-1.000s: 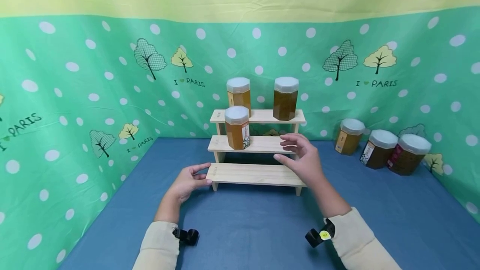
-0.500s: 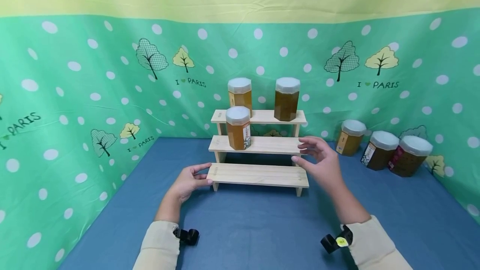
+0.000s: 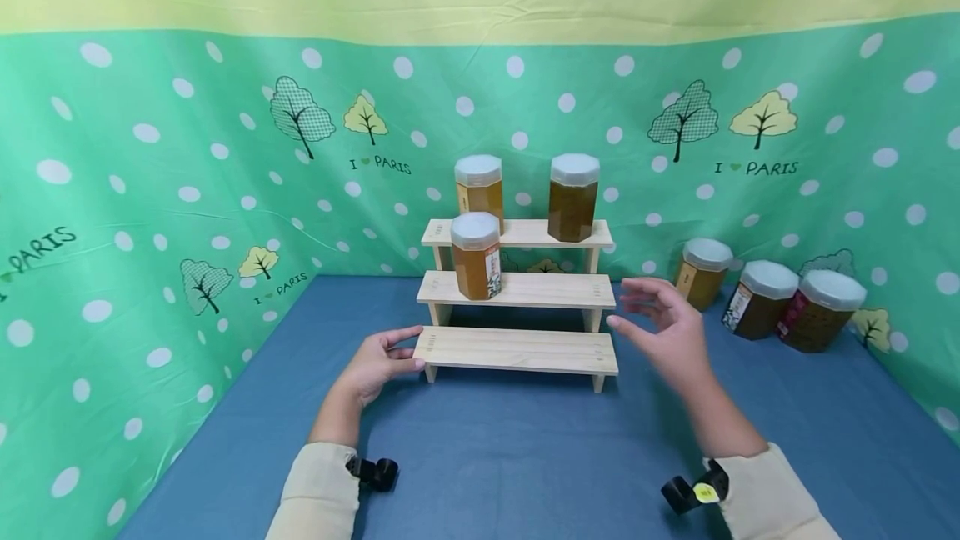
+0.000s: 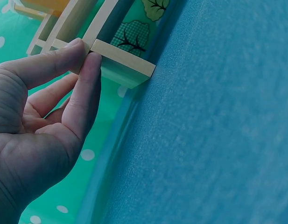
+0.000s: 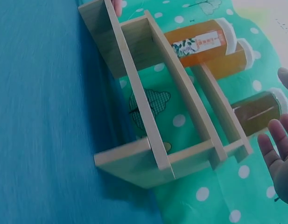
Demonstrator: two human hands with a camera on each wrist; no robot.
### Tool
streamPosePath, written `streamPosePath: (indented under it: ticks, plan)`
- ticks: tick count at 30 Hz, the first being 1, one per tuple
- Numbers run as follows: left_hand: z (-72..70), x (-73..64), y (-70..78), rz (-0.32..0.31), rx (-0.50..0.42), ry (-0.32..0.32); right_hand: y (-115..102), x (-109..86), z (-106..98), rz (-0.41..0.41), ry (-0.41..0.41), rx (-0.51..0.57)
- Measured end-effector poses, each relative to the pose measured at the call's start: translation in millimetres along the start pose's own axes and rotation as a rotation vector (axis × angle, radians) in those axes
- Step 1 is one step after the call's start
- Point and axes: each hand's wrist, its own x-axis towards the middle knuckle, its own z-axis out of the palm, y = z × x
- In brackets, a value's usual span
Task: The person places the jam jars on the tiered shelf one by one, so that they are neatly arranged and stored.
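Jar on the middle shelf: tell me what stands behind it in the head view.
Behind the middle-shelf jar stands another white-lidded jar, on the top shelf. Its upper part shows; the middle-shelf jar covers most of its lower part.

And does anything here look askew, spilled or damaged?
Nothing clearly stands out. The shelf jars stand upright and capped on the wooden rack, and no spill shows. The jars at right seem to lean in the head view, probably just lens distortion.
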Motion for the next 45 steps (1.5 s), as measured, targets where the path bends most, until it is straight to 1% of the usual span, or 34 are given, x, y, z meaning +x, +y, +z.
streamPosePath:
  ticks: [7, 11, 14, 21, 29, 33, 38, 40, 45]
  plan:
    - [0.6, 0.3, -0.3, 0.003, 0.000, -0.002, 8.3, -3.6, -16.2, 0.020, 0.017, -0.078]
    - [0.5, 0.6, -0.8, 0.005, -0.006, -0.004, 9.7, -4.9, -26.3, 0.034, 0.011, -0.091]
    - [0.3, 0.5, -0.8, 0.005, -0.009, -0.005, 10.8, -6.1, -33.9, 0.042, -0.001, -0.093]
    - [-0.2, 0.0, -0.7, 0.007, -0.012, -0.007, 17.7, -8.3, -52.5, 0.057, -0.049, -0.144]
    - [0.1, 0.5, -0.4, -0.003, -0.006, -0.005, 22.2, -11.9, -73.4, 0.087, -0.073, -0.187]
    - [0.6, 0.6, -0.4, -0.004, -0.003, 0.002, 24.5, -14.5, -84.1, 0.127, -0.056, -0.214]
    - [1.3, 0.4, 0.0, -0.007, -0.002, 0.012, 31.1, -16.5, -97.1, 0.180, -0.010, -0.238]
    - [1.2, 0.3, 0.0, -0.007, -0.003, 0.010, 33.5, -17.1, -101.8, 0.201, 0.005, -0.254]
    - [1.1, -0.2, 0.2, -0.005, -0.008, 0.001, 35.9, -17.3, -111.7, 0.250, 0.048, -0.255]
